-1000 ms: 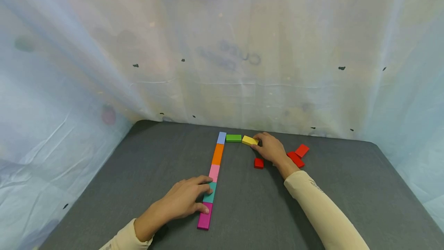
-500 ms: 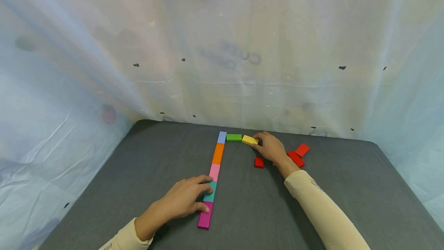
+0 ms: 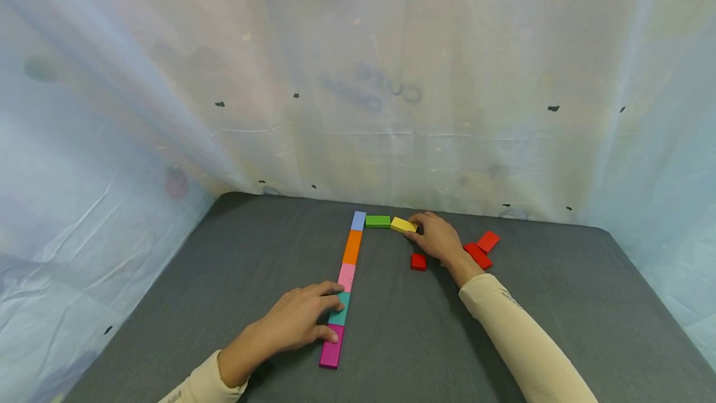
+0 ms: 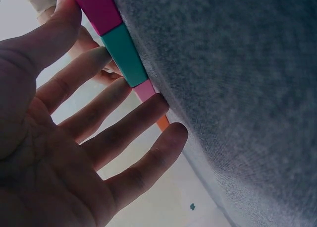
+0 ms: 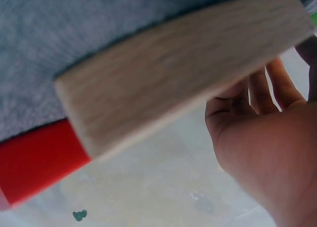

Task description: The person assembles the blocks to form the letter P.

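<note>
A line of flat coloured blocks runs away from me in the head view: magenta block (image 3: 330, 354), teal block (image 3: 339, 316), pink block (image 3: 347, 275), orange block (image 3: 352, 247) and light blue block (image 3: 358, 221). My left hand (image 3: 296, 321) rests along the near part of this line, fingers spread and relaxed, thumb on the magenta block. A green block (image 3: 377, 222) lies right of the light blue one. Beyond a small gap, my right hand (image 3: 439, 239) pinches a yellow block (image 3: 402, 225) between thumb and fingers, on the table.
A red block (image 3: 417, 262) lies just below my right hand. Two more red blocks, one red block (image 3: 489, 241) touching another red block (image 3: 478, 257), lie right of the wrist. In the right wrist view a bare wooden block (image 5: 183, 73) appears close up. A sheet (image 3: 447, 79) hangs behind the grey table (image 3: 252, 235).
</note>
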A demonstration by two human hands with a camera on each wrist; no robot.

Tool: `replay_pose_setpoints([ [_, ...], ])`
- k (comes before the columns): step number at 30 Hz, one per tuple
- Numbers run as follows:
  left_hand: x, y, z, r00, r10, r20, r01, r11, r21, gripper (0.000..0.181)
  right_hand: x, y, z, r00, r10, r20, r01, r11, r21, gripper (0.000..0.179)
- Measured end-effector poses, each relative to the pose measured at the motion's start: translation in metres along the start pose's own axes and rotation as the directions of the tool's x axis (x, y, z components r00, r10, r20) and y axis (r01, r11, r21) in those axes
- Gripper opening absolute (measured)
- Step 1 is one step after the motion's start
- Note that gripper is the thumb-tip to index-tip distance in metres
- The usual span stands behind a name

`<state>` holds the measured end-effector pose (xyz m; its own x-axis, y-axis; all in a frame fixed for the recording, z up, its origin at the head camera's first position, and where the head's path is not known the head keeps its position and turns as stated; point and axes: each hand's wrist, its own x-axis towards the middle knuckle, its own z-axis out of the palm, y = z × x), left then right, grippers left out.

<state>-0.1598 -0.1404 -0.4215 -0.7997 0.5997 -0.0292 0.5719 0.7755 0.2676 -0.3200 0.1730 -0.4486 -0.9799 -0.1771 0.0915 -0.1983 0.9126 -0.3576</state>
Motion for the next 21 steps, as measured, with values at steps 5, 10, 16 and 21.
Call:
replay_pose_setpoints([
  [5, 0.0, -0.0001, 0.0001, 1.0, -0.001, -0.002, 0.001, 1.0, -0.003, 0.047, -0.0009, -0.0011, -0.0018, 1.0, 0.0, -0.001, 0.0, 1.0, 0.006, 0.041],
  [10, 0.0001, -0.0006, 0.0003, 1.0, 0.0, 0.0, 0.0, 1.0, -0.003, 0.047, -0.0014, -0.001, -0.0024, 1.0, -0.003, 0.0, 0.003, 1.0, 0.011, 0.042],
  [16, -0.0002, -0.0004, 0.0002, 1.0, -0.004, 0.009, 0.004, 1.0, -0.003, 0.048, -0.0015, 0.0009, -0.0008, 1.0, -0.012, 0.003, 0.012, 1.0, 0.003, 0.042],
  [21, -0.0004, 0.0002, 0.0, 1.0, -0.012, 0.018, 0.012, 1.0, -0.008, 0.047, -0.0017, 0.0011, -0.0002, 1.0, -0.02, -0.003, 0.02, 1.0, 0.006, 0.042],
])
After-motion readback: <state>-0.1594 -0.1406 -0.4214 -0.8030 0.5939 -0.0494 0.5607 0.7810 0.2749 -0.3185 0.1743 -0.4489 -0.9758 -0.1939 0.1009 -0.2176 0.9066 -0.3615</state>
